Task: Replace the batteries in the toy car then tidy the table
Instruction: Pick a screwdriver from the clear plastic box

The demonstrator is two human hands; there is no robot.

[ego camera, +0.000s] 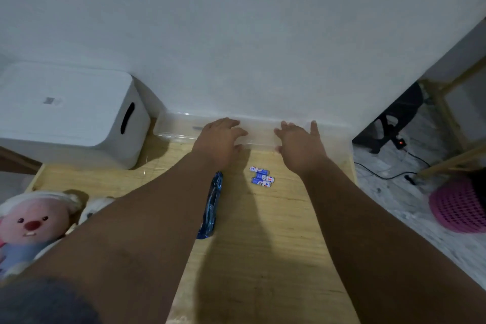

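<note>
nearest on the counter a blue packet lies with its long axis near to far, and just past it three batteries lie side by side, long axes left to right, likely set out ready for the swap. beyond, the left hand and right hand, fingers apart, reach over a clear box at the wall, probably to pull it closer. no toy car shows.

The room is dim, with a cool bluish cast. Broad soft shadows lie across the counter. The wide lens bends the edges, and the whole picture is slightly soft.
</note>
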